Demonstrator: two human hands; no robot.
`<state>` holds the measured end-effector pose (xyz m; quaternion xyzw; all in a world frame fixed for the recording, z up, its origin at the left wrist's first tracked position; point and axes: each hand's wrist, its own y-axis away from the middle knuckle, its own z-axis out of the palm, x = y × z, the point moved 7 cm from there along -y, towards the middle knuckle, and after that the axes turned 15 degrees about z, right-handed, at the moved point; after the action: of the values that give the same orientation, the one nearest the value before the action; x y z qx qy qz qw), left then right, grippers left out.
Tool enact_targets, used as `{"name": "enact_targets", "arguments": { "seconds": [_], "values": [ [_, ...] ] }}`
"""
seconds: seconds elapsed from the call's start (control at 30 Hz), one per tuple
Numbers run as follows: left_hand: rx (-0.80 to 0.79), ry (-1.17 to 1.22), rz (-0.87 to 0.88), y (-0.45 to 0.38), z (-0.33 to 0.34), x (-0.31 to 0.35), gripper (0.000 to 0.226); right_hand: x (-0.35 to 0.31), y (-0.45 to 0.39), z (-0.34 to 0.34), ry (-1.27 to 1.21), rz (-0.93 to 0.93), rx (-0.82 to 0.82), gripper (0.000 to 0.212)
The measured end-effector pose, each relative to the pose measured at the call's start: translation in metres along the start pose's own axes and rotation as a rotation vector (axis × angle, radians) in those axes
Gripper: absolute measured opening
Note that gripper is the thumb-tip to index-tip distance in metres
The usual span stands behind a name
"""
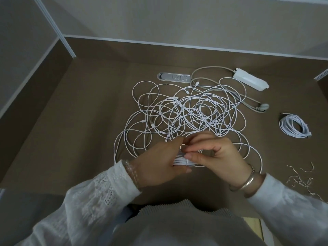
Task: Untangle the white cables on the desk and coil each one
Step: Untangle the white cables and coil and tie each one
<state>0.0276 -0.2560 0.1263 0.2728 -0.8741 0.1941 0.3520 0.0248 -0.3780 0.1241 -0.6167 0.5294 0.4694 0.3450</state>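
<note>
Thin braided white cables (188, 110) sprawl in loopy tangles mid-desk (88, 121), matte brown. Left hand (159, 162) grips a flat bundle (181, 161) of folded strands; right hand (218, 153) pinches one strand beside it. One finished coil (294, 126) sits far right. Bundle's mostly hidden by fingers.

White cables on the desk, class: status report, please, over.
Left hand and right hand both grip a half-wound bundle. One finished coil lies far right. Tangled white cables remain; loops trail around both hands.
</note>
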Motion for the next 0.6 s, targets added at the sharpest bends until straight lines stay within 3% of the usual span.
{"name": "enact_targets", "arguments": {
  "seconds": [0.23,0.37,0.43,0.47,0.53,0.6],
  "values": [
    [0.031,0.269,-0.147,0.008,0.000,-0.026,0.046,0.004,-0.010,0.023,0.276,-0.014,-0.056,0.035],
    [0.059,0.680,-0.419,0.023,0.011,-0.050,0.031,0.024,-0.017,0.040,0.015,0.235,-0.316,0.019],
    [0.158,0.908,-0.517,0.029,0.009,-0.062,0.019,0.037,-0.022,0.042,-0.088,0.373,-0.404,0.030],
    [0.212,0.998,-0.556,0.034,0.007,-0.070,0.008,0.042,-0.026,0.045,-0.070,0.417,-0.420,0.035],
    [0.295,1.120,-0.616,0.045,0.006,-0.086,0.019,0.052,-0.035,0.053,0.019,0.472,-0.415,0.033],
    [0.357,1.098,-0.694,0.060,0.004,-0.104,0.019,0.060,-0.045,0.067,0.025,0.541,-0.396,0.028]
  ]
}}
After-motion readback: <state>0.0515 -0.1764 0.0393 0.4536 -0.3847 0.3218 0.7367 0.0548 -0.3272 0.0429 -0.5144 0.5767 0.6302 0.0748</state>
